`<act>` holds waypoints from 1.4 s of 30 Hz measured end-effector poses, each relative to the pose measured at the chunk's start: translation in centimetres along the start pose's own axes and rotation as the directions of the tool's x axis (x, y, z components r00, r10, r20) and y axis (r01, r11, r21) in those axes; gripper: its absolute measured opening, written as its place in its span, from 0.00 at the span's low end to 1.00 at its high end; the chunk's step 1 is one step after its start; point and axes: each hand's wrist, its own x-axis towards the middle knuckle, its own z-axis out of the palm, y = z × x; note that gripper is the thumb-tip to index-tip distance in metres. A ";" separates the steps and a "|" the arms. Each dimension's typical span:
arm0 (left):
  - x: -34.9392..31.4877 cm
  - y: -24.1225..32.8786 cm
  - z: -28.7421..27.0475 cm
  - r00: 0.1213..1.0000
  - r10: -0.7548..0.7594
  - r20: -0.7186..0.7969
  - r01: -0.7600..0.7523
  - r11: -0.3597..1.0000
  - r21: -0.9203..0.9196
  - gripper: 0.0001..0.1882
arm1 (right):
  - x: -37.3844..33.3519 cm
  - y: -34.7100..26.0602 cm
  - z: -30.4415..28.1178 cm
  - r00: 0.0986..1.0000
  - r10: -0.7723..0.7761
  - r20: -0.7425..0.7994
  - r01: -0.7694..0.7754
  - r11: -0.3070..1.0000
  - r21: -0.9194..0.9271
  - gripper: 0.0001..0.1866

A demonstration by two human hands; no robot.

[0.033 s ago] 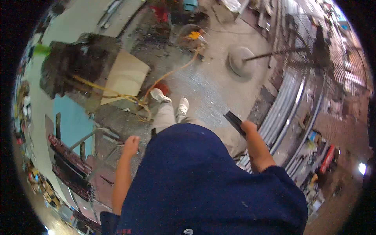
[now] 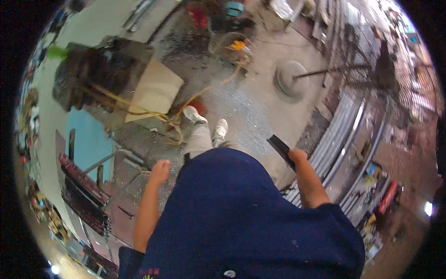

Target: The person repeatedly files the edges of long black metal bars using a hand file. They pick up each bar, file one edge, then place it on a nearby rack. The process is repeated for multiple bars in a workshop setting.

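Observation:
My right hand (image 2: 298, 156) is closed around one end of a short black channel-shaped strip (image 2: 279, 148), which slants up and to the left from my fist. The strip hangs over the floor beside a row of long grey metal bars. My left hand (image 2: 160, 171) is held out at my left side with its fingers loosely curled in, and nothing shows in it. It is nearest to a metal frame (image 2: 116, 158) on the left and touches nothing. Both forearms reach forward from my dark blue shirt (image 2: 251, 209).
A yellow hose (image 2: 195, 95) winds over the floor ahead of my shoes (image 2: 222, 126), beside a beige board (image 2: 155, 90). Ahead right stands a fan with a round base (image 2: 292, 78). Long metal bars (image 2: 334, 135) line the right. A clear container (image 2: 230, 45) sits ahead.
The surroundings have shifted slightly to the right and down in the picture. My right hand keeps its hold on the black strip, and my left hand stays at my side.

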 end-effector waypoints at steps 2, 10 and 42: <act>0.8 4.1 -0.9 0.988 -0.118 0.103 0.119 0.993 -0.005 0.20 | -1.6 -1.1 -2.0 0.992 -0.100 -0.078 0.098 0.995 -0.024 0.24; 13.1 10.7 0.8 0.970 0.101 -0.219 -0.197 0.853 -0.482 0.39 | -7.2 -17.5 -15.6 0.862 -0.370 -0.346 0.477 0.822 0.310 0.26; 20.8 17.6 -23.4 0.700 -0.704 -0.119 0.033 0.198 -0.980 0.39 | -14.3 -41.2 -27.3 0.681 -0.692 -0.240 0.726 0.596 0.344 0.29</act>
